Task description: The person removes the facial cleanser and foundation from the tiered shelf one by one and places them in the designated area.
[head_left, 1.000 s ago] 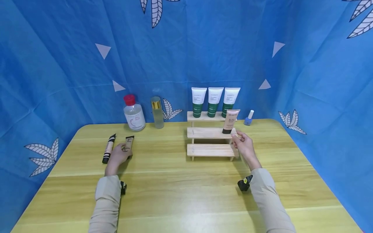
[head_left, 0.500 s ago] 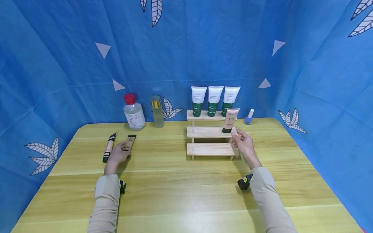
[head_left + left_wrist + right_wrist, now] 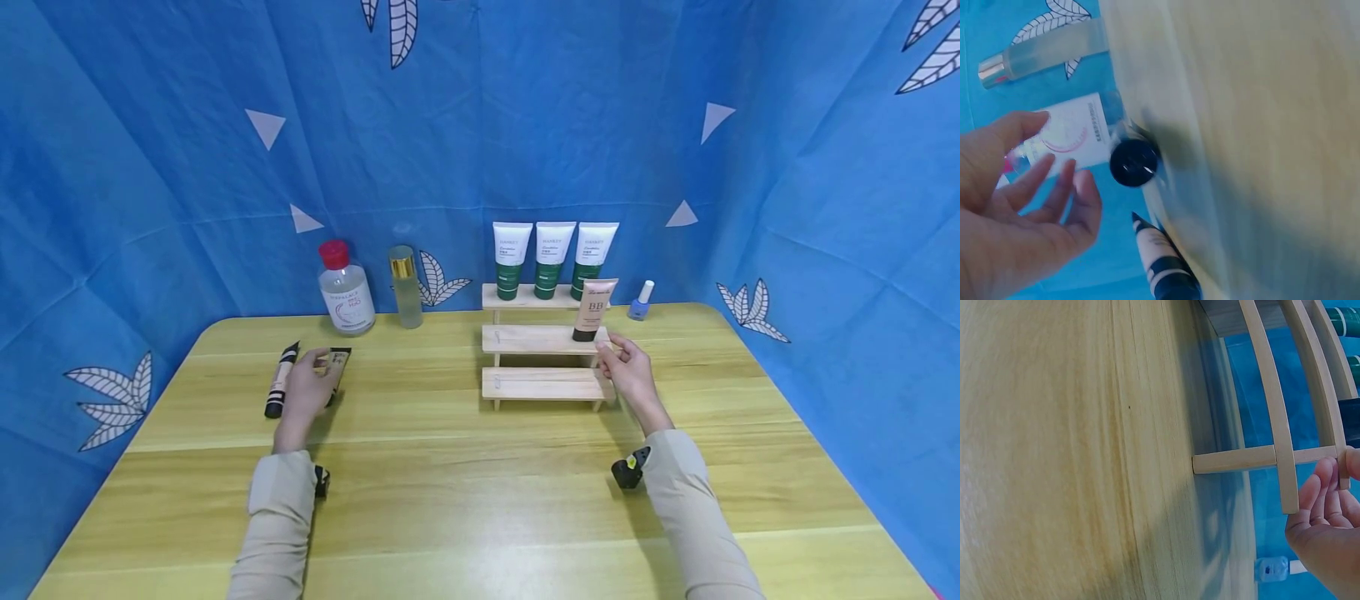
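My left hand (image 3: pixel 306 388) hovers over a small tan tube (image 3: pixel 340 367) that lies on the table, partly hidden behind the hand. In the left wrist view the fingers (image 3: pixel 1088 194) are loosely bent with a gap to the thumb, apart from the tube's black cap (image 3: pixel 1134 164). Left of it lies a pink tube with black ends (image 3: pixel 280 385). At the right, my right hand (image 3: pixel 628 375) pinches the end of the middle step of a three-step wooden stand (image 3: pixel 540 383), thumb above and fingers below. A pink BB cream tube (image 3: pixel 592 308) stands upright on that step, close to the thumb.
Three white-and-green tubes (image 3: pixel 553 250) stand on the top step. A clear bottle with a red cap (image 3: pixel 348 302) and a gold-capped bottle (image 3: pixel 407 296) stand at the back left. Blue nail polish (image 3: pixel 639 308) is right of the stand. A blue curtain (image 3: pixel 480 150) hangs behind the table.
My left hand has let go of the tan tube and risen slightly away from it; the tube's top end shifted a little to the right. My right hand stays at the stand.
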{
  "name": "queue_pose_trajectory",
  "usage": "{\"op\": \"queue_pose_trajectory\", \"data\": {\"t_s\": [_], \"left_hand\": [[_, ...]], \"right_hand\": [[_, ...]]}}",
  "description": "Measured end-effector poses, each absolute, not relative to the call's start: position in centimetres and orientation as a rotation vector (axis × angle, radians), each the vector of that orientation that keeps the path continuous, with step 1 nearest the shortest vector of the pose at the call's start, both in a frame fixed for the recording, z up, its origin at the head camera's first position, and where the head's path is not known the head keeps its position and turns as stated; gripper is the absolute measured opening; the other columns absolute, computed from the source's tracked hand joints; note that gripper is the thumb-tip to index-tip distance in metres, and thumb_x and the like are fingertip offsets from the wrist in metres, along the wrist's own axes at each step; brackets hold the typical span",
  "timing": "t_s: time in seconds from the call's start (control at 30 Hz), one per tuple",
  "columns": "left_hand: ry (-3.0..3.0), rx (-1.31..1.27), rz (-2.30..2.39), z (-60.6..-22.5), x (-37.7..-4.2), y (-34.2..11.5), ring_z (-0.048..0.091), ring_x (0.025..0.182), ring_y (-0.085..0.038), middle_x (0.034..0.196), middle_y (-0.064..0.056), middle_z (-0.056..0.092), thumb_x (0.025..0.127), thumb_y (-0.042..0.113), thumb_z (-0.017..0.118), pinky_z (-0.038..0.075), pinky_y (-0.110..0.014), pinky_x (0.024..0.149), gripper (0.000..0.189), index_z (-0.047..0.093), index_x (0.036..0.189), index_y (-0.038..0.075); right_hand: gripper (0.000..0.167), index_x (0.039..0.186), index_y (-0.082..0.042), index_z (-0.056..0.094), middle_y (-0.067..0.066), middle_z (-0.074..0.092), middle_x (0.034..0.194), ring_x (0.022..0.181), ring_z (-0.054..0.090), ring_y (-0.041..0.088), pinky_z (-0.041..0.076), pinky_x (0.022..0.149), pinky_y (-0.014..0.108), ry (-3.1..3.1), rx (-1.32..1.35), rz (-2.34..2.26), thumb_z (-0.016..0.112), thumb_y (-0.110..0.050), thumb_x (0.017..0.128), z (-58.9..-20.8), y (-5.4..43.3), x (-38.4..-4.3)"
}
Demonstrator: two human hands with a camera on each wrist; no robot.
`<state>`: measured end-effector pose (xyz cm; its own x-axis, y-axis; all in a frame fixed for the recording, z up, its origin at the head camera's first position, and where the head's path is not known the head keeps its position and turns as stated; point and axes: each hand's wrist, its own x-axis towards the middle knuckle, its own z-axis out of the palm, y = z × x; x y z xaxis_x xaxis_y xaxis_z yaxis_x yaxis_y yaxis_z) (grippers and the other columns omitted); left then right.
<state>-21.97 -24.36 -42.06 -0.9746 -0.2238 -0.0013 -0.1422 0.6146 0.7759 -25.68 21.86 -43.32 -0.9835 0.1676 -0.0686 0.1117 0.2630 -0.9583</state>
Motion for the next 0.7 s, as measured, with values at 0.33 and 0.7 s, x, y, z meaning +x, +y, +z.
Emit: {"op": "queue_pose_trajectory", "data": {"t_s": [0.33, 0.7], "left_hand": [[-2.679, 0.082, -1.328, -40.7, -22.8, -21.2, 0.049, 0.114, -0.039, 0.124, -0.028, 0.052, 0.094, 0.014, 0.057, 0.041, -0.048, 0.098, 0.046, 0.046, 0.134, -0.006], [-2.685, 0.011, -1.304, -39.9, -23.3, -18.3, 0.051, 0.114, -0.038, 0.124, -0.023, 0.055, 0.093, 0.017, 0.059, 0.042, -0.046, 0.097, 0.047, 0.047, 0.135, -0.001]], "right_hand": [[0.054, 0.143, 0.0, 0.037, -0.006, 0.054, 0.075, 0.065, 0.051, -0.001, 0.048, 0.063, 0.013, -2.459, -0.279, 1.861, 0.052, -0.026, 0.098, -43.1, 21.9, -25.6], [0.053, 0.143, 0.001, 0.037, -0.005, 0.055, 0.077, 0.066, 0.051, -0.001, 0.047, 0.063, 0.012, -2.451, -0.273, 1.869, 0.051, -0.024, 0.099, -43.0, 21.9, -25.6]]}}
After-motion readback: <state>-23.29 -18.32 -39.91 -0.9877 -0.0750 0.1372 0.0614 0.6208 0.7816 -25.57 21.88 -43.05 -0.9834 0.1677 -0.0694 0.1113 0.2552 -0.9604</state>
